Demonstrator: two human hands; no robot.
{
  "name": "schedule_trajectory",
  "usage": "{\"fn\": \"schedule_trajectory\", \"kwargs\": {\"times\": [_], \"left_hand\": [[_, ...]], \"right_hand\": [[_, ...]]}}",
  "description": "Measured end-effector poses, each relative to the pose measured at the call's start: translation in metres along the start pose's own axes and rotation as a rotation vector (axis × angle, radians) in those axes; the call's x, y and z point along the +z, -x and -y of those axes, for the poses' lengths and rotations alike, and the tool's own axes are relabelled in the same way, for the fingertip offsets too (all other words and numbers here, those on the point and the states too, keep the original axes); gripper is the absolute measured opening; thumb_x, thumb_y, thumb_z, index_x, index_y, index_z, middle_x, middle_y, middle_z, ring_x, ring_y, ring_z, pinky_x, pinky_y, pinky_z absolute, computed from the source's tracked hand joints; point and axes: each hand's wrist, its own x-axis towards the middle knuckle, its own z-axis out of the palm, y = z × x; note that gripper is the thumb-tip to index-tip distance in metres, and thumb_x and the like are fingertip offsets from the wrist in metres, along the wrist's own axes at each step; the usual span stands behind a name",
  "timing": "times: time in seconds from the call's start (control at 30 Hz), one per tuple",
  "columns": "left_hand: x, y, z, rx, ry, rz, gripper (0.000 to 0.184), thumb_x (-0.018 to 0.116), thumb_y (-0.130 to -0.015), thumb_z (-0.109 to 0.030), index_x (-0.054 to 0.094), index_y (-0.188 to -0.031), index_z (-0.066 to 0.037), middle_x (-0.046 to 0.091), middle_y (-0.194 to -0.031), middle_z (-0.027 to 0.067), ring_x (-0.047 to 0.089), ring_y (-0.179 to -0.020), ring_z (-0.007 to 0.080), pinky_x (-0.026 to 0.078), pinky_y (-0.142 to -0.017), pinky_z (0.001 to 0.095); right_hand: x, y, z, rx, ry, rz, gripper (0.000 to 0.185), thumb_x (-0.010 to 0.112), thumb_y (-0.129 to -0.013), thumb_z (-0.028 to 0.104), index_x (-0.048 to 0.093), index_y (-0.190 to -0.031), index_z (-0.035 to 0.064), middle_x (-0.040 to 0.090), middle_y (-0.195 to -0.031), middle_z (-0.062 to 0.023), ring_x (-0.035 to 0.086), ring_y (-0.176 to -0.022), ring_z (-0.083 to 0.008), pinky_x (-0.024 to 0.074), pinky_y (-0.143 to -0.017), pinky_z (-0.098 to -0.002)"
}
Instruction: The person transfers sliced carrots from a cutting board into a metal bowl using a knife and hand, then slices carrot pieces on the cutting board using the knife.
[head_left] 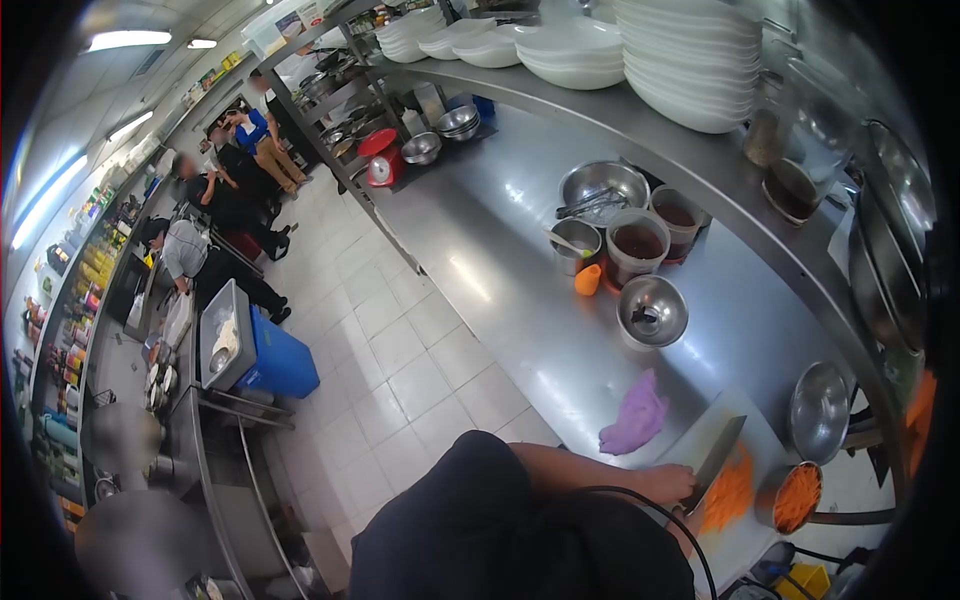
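A large knife [720, 450] lies at a slant over the white cutting board [690, 440], beside a pile of shredded orange food [728, 495]. Against the near end of its blade is my left hand [668, 483], fingers curled; whatever is inside them is hidden. Only part of my right hand [684, 533] shows, closed at the dark handle, with my clothing covering the rest. Right of the board stands a metal container [768, 498] holding more orange shreds [798, 497]. A purple cloth [636, 412] lies on the steel table [540, 340] behind my left hand.
Metal bowls [652, 312], tubs of dark liquid [638, 243] and an orange object [588, 280] stand farther back. Stacked white plates [690, 60] fill the overhead shelf. A black cable crosses near my hands. Several people and a blue bin [280, 357] are at the left.
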Motion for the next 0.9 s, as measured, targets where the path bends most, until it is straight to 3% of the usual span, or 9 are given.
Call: {"fn": "schedule_trajectory", "kwargs": {"times": [0.07,0.17,0.3,0.33,0.4,0.53,0.7,0.8,0.9], "left_hand": [[0.001,0.001,0.004,0.039,-0.026,-0.067,0.01,0.066,-0.083,-0.015,0.072,-0.089,-0.009,0.065,-0.101,0.0081,0.062,-0.106,0.0285,0.054,-0.09,0.0397],[-0.009,0.005,0.001,0.042,0.037,-0.048,0.012,0.066,-0.082,-0.014,0.073,-0.09,-0.009,0.065,-0.103,0.0085,0.062,-0.107,0.0286,0.053,-0.093,0.0397],[-0.005,0.01,0.002,0.074,-0.039,-0.023,0.019,0.063,-0.082,-0.01,0.074,-0.097,-0.008,0.066,-0.103,0.0104,0.064,-0.108,0.0306,0.053,-0.097,0.0401],[-0.013,0.012,-0.002,0.097,0.028,-0.023,0.019,0.062,-0.082,-0.01,0.073,-0.097,-0.005,0.067,-0.104,0.0129,0.064,-0.108,0.0326,0.053,-0.097,0.0424],[0.024,0.013,0.013,0.094,-0.06,-0.037,0.025,0.061,-0.084,-0.008,0.072,-0.106,-0.003,0.069,-0.107,0.0157,0.065,-0.107,0.034,0.052,-0.099,0.0441],[0.003,-0.014,-0.028,0.171,-0.049,0.037,0.034,0.064,-0.088,-0.008,0.07,-0.12,0.0,0.068,-0.122,0.0144,0.062,-0.116,0.0336,0.05,-0.101,0.045],[-0.034,-0.041,-0.047,0.114,0.06,0.136,0.037,0.07,-0.09,-0.01,0.069,-0.126,-0.002,0.068,-0.125,0.0148,0.062,-0.117,0.0359,0.048,-0.102,0.0466],[-0.058,-0.069,-0.048,0.192,0.173,-0.116,0.035,0.074,-0.087,-0.004,0.069,-0.121,-0.001,0.069,-0.119,0.0161,0.064,-0.11,0.0378,0.051,-0.096,0.0472],[-0.094,-0.104,-0.076,0.284,0.121,-0.261,0.032,0.074,-0.088,-0.005,0.07,-0.119,-0.001,0.069,-0.118,0.0146,0.064,-0.109,0.0366,0.051,-0.097,0.0461]], "right_hand": [[-0.01,0.013,0.055,0.304,-0.175,0.04,0.061,0.057,-0.087,-0.002,0.044,-0.147,-0.0091,0.06,-0.134,-0.0304,0.058,-0.13,-0.0432,0.0425,-0.115,-0.046],[0.039,-0.038,-0.15,-0.14,0.047,-0.224,0.059,0.055,-0.089,-0.001,0.045,-0.148,-0.0071,0.061,-0.135,-0.0294,0.064,-0.124,-0.0412,0.0486,-0.109,-0.0459],[0.012,-0.025,-0.057,-0.16,-0.16,-0.069,0.046,0.06,-0.094,0.006,0.056,-0.138,-0.0056,0.069,-0.125,-0.0253,0.07,-0.115,-0.0379,0.0525,-0.102,-0.0455],[-0.003,-0.016,-0.025,0.002,-0.168,-0.026,0.04,0.064,-0.093,0.008,0.062,-0.131,-0.0049,0.072,-0.119,-0.0245,0.07,-0.114,-0.0379,0.0525,-0.101,-0.0449],[-0.026,-0.001,-0.019,-0.204,0.018,-0.166,0.039,0.067,-0.091,0.007,0.062,-0.129,-0.0026,0.071,-0.107,-0.031,0.07,-0.106,-0.0462,0.0547,-0.094,-0.0481],[-0.087,0.028,0.005,-0.044,0.388,-0.274,0.027,0.069,-0.093,0.011,0.059,-0.116,0.0017,0.07,-0.09,-0.0272,0.068,-0.085,-0.05,0.0537,-0.074,-0.0578],[-0.148,0.03,0.016,-0.118,0.616,-0.597,0.03,0.069,-0.092,0.012,0.064,-0.121,0.0063,0.073,-0.098,-0.0173,0.071,-0.084,-0.0398,0.055,-0.07,-0.0505],[-0.181,0.026,-0.005,-0.183,0.666,-0.777,0.032,0.071,-0.089,0.011,0.065,-0.12,0.0081,0.074,-0.101,-0.0131,0.072,-0.082,-0.0365,0.0556,-0.069,-0.0486],[-0.206,0.022,-0.011,-0.068,0.663,-0.746,0.032,0.072,-0.086,0.01,0.065,-0.117,0.008,0.074,-0.101,-0.0127,0.072,-0.083,-0.0365,0.0559,-0.071,-0.048]]}}
